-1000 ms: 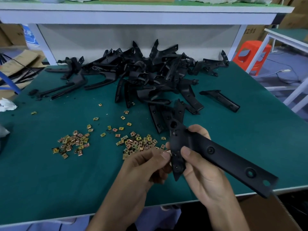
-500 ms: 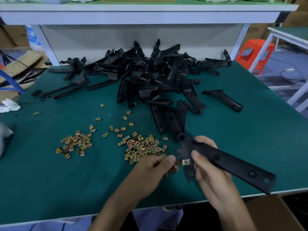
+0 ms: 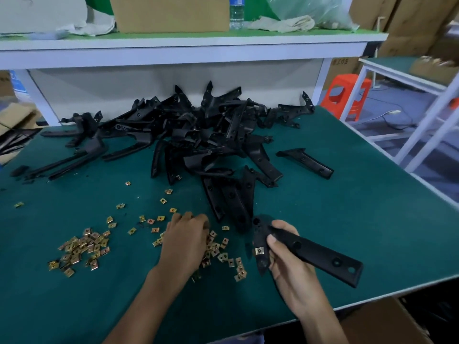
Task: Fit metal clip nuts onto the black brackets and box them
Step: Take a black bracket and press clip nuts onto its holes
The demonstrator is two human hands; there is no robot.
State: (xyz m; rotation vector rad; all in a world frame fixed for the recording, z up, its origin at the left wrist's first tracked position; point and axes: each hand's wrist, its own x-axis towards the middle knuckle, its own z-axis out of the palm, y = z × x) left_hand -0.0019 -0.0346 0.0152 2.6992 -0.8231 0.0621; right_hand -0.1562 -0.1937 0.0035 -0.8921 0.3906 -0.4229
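Observation:
My right hand (image 3: 289, 266) grips a long black bracket (image 3: 313, 252) just above the table's front edge. One brass clip nut (image 3: 259, 251) sits clipped on the bracket's left end. My left hand (image 3: 185, 240) reaches down into the middle heap of loose clip nuts (image 3: 224, 254); its fingertips curl among them, and I cannot tell whether they hold one. A second heap of clip nuts (image 3: 79, 252) lies to the left. A big pile of black brackets (image 3: 198, 135) fills the far middle of the green table (image 3: 360, 219).
A single bracket (image 3: 305, 162) lies apart at the right of the pile. A brown cardboard box (image 3: 372, 324) stands below the table's front right edge. A white shelf (image 3: 186, 53) overhangs the back. An orange stool (image 3: 345, 95) stands beyond the right side.
My left hand left the bracket and moved left and forward into the clip nut heap. A clip nut now sits on the bracket's end. The bracket dropped lower, nearer the table.

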